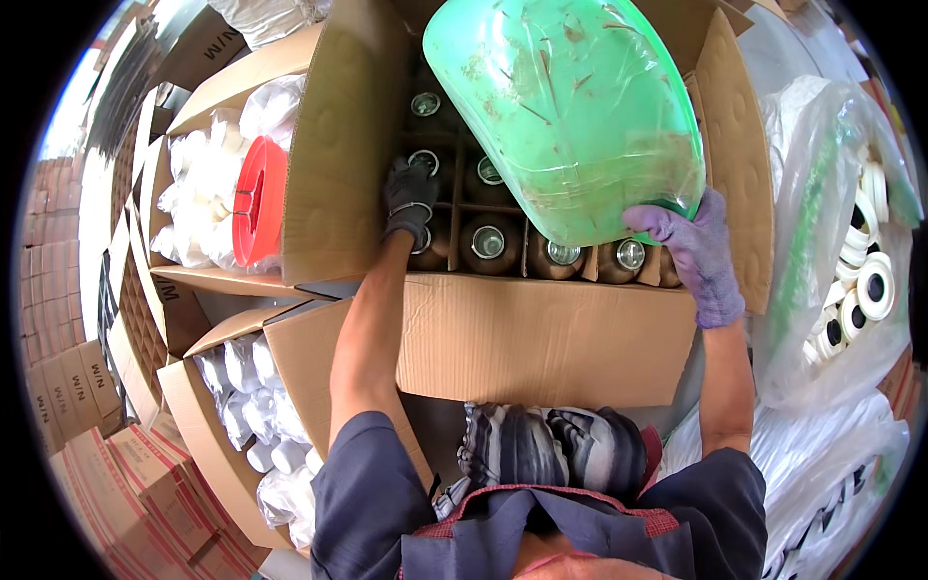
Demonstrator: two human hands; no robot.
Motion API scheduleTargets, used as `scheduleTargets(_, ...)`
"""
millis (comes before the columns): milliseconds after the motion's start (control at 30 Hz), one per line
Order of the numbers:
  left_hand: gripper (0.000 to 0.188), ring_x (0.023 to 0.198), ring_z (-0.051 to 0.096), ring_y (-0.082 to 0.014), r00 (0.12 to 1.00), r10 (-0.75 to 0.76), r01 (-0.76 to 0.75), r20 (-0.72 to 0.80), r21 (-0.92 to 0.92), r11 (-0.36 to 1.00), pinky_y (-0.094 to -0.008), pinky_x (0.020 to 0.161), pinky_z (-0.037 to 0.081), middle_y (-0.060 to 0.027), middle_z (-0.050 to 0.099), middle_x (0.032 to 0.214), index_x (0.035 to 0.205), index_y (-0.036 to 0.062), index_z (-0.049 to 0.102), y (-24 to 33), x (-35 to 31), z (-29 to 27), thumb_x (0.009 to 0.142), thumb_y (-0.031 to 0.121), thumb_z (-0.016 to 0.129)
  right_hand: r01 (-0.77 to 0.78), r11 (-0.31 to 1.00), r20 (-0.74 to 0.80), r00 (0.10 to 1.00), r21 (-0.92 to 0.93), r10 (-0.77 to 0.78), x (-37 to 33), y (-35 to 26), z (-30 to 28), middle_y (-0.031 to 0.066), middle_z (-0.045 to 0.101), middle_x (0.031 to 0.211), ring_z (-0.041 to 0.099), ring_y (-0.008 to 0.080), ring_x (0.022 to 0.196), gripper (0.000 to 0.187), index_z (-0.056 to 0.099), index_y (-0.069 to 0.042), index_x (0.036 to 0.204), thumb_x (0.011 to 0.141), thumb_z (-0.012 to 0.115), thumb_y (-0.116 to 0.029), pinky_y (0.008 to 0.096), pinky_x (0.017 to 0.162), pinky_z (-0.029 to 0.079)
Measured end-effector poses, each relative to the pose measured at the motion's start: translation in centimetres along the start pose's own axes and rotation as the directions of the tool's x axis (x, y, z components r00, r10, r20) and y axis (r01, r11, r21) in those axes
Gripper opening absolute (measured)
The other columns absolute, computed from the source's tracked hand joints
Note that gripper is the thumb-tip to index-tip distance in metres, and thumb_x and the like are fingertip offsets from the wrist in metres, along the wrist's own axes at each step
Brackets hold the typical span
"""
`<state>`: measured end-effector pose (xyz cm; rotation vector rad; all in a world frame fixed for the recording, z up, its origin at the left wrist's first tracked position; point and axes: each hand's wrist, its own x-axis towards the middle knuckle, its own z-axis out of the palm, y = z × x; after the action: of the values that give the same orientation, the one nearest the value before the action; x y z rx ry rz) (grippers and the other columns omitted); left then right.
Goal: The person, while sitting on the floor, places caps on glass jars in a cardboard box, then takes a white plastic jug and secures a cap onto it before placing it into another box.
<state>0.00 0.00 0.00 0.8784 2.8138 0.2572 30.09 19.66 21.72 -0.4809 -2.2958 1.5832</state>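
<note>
While right hand [701,256] grips green basin [590,126], left hand [410,198] at bottle [423,160], grip unclear, black-lettered cartons [72,389].

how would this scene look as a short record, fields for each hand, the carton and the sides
left hand: grey-gloved left hand at a bottle mouth, grip unclear
right hand: purple-gloved right hand holding the rim of a green plastic basin
basin position: tilted over the carton, hiding some bottles
carton: open cardboard carton, upright glass bottles in divided cells
left side: red round plastic piece by bagged white pieces
right side: clear plastic bag with white rolls
</note>
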Motion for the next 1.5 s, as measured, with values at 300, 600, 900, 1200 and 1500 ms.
scheduleTargets(300, 0.026, 0.102, 0.052, -0.0394, 0.876, 0.124, -0.221, -0.466, -0.159, 0.962, -0.0450, 0.086, 0.045, -0.0209, 0.057, 0.111, 0.101, 0.0049, 0.065, 0.3, -1.7, -4.8, 0.079, 0.018, 0.068, -0.215, 0.913, -0.027, 0.971, 0.347, 0.239, 1.1, -1.6, 0.5, 0.0095, 0.068, 0.092, 0.066, 0.0157, 0.082, 0.050, 0.065, 0.005, 0.105, 0.076, 0.077, -0.034, 0.0270, 0.080, 0.052)
scheduleTargets(600, 0.023, 0.075, 0.063, -0.0340, 0.854, 0.069, -0.279, -0.516, -0.342, 0.897, -0.0428, 0.070, 0.049, -0.0184, 0.067, 0.082, 0.098, 0.0023, 0.067, 1.6, -1.3, -13.5, 0.082, 0.018, 0.070, -0.109, 0.992, -0.073, 0.991, 0.064, 0.114, 1.2, -0.6, 0.0, 0.0102, 0.069, 0.093, 0.066, 0.0155, 0.082, 0.042, 0.065, 0.004, 0.108, 0.082, 0.068, -0.030, 0.0282, 0.078, 0.054)
scheduleTargets(900, 0.025, 0.089, 0.059, -0.0331, 0.700, 0.194, -0.353, -0.687, -0.097, 0.931, -0.0424, 0.078, 0.047, -0.0159, 0.060, 0.096, 0.089, 0.0042, 0.066, 3.1, -2.5, -17.1, 0.077, 0.024, 0.076, -0.150, 0.961, -0.084, 0.981, 0.232, 0.173, 0.7, -0.2, -0.3, 0.0091, 0.068, 0.098, 0.066, 0.0150, 0.084, 0.040, 0.060, 0.006, 0.113, 0.079, 0.067, -0.013, 0.0272, 0.078, 0.054)
scheduleTargets(1200, 0.022, 0.095, 0.057, -0.0344, 0.771, 0.304, -0.392, -0.560, -0.040, 0.919, -0.0416, 0.081, 0.048, -0.0164, 0.059, 0.105, 0.091, 0.0044, 0.063, 3.0, -3.9, -15.5, 0.076, 0.017, 0.075, 0.003, 0.863, -0.192, 0.975, 0.505, 0.109, -0.3, 3.0, -0.1, 0.0091, 0.064, 0.101, 0.061, 0.0156, 0.097, 0.036, 0.058, 0.005, 0.113, 0.080, 0.070, -0.005, 0.0278, 0.082, 0.054)
scheduleTargets(1500, 0.021, 0.098, 0.055, -0.0340, 0.773, 0.302, -0.438, -0.558, -0.125, 0.890, -0.0428, 0.083, 0.046, -0.0134, 0.059, 0.107, 0.090, 0.0056, 0.063, 3.3, -1.8, -11.9, 0.074, 0.014, 0.074, 0.053, 0.990, -0.396, 0.918, 0.133, 0.004, -1.1, 10.8, -2.2, 0.0084, 0.049, 0.138, 0.052, 0.0216, 0.122, 0.038, 0.040, -0.007, 0.138, 0.103, 0.036, -0.022, 0.0376, 0.102, 0.046)
